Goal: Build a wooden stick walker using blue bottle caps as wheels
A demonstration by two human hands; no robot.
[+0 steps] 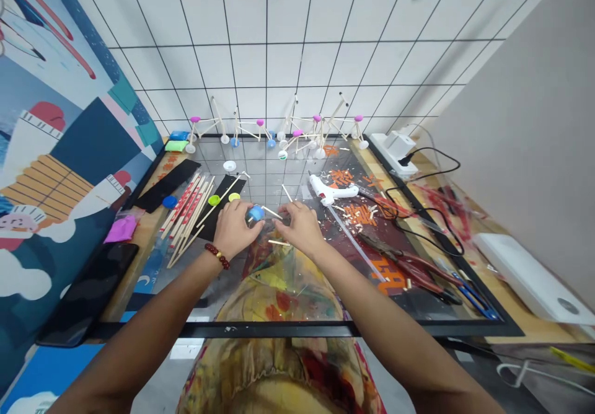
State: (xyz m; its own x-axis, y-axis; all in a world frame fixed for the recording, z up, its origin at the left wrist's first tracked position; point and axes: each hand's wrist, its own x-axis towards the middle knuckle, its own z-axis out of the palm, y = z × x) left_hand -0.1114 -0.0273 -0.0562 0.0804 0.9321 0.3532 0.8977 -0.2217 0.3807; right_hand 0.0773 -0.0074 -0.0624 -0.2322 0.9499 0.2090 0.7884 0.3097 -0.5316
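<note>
My left hand is closed on a blue bottle cap, gripping it near the middle of the glass-topped table. A short pale wooden stick slants from beside the cap to the fingertips of my right hand, which pinch its end. Whether the stick touches the cap I cannot tell. Two more cut sticks lie close by: one stick beyond my right fingers, another stick nearer me. Left of my left hand are yellow-green caps on a black strip.
Chopsticks, some in red-printed wrappers, lie left. A white glue gun rests at right, with red-handled pliers and scraps nearby. Stick models with caps and pink blobs line the back. A power strip and phone flank the table.
</note>
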